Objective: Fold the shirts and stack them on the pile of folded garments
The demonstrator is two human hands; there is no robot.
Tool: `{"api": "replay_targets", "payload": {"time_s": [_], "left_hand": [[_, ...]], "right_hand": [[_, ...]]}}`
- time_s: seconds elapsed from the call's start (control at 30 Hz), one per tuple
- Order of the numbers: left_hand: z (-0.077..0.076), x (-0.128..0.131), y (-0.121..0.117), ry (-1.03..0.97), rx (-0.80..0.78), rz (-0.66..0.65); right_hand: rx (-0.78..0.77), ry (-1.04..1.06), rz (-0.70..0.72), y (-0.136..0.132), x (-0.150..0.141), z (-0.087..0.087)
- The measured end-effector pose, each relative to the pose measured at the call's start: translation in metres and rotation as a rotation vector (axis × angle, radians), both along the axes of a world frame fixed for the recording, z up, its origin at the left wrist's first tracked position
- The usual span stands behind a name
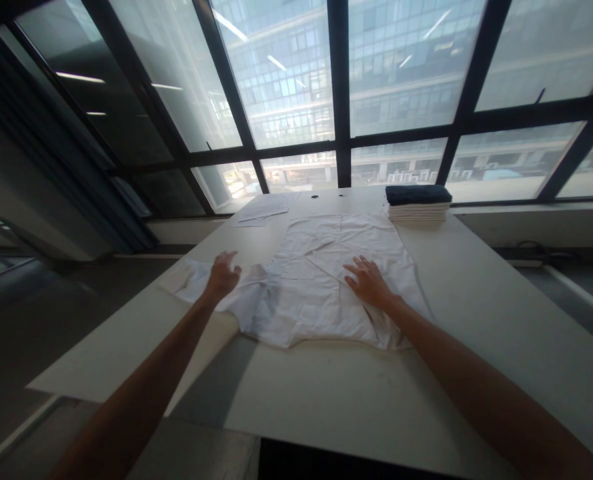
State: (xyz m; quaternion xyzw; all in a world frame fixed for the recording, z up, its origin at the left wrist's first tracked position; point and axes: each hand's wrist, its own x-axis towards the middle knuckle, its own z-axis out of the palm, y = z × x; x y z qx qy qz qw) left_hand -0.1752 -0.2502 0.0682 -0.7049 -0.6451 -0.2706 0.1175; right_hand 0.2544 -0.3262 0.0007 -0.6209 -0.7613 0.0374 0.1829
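Note:
A white shirt [311, 287] lies spread on the white table [476, 320], creased across its body, one sleeve [249, 293] stretched out to the left. Over that sleeve is my left hand [223, 275], fingers apart and holding nothing; whether it touches the cloth I cannot tell. My right hand [369, 281] rests on or just above the right part of the shirt, its fingers spread. The shirt's other sleeve is not plainly visible; folds of cloth show under my right wrist.
At the back right of the table stands a stack of folded white cloths [419, 212] with a dark folded cloth [418, 194] on top. Paper sheets [262, 211] lie at the back left. Large windows [296, 73] rise behind, and a dark curtain [71, 147] hangs left.

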Motion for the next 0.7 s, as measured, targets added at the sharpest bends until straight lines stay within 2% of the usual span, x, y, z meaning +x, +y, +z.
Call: {"api": "replay_targets", "payload": {"time_s": [0.07,0.13,0.23,0.3,0.4,0.5,0.6,0.7], "left_hand": [[-0.021,0.049,-0.004,0.015,-0.104,-0.21],[-0.039,0.097,-0.011,-0.005,-0.166,-0.34],[-0.056,0.155,-0.021,-0.03,-0.231,-0.395],[-0.062,0.178,-0.024,-0.044,-0.255,-0.397],[-0.067,0.19,-0.027,-0.03,-0.238,-0.386],[-0.071,0.188,-0.028,0.017,-0.211,-0.38],[-0.073,0.186,-0.028,0.049,-0.213,-0.382],[-0.075,0.186,-0.027,0.066,-0.204,-0.387]], "right_hand": [[-0.054,0.001,0.138,-0.005,-0.009,0.002],[-0.101,-0.012,0.192,-0.011,-0.017,0.002],[-0.102,-0.022,0.177,-0.015,-0.023,-0.001],[-0.095,0.016,0.166,-0.013,-0.024,-0.004],[-0.041,0.191,0.135,-0.001,-0.02,-0.007],[0.121,0.459,0.014,0.016,-0.001,-0.003],[0.322,0.623,-0.139,0.022,0.043,0.003],[0.369,0.507,-0.287,0.008,0.111,0.004]]}}
